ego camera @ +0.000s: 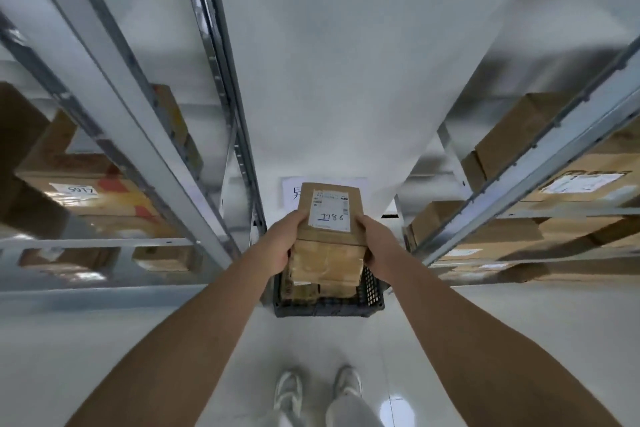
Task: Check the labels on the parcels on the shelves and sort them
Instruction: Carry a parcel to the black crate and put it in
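Note:
I hold a small brown cardboard parcel (329,239) in front of me with both hands. Its white label (329,210) faces up and bears handwritten blue digits. My left hand (282,241) grips the parcel's left side, and my right hand (375,243) grips its right side. The parcel hangs above a black plastic crate (370,291) on the floor, which holds more brown parcels. Metal shelves on the left (145,135) and on the right (540,156) carry cardboard parcels with labels.
I stand in a narrow aisle between the two shelf racks, with a white wall (339,62) ahead. A paper sign (291,194) hangs on that wall behind the parcel. My shoes (317,388) are on the glossy pale floor just behind the crate.

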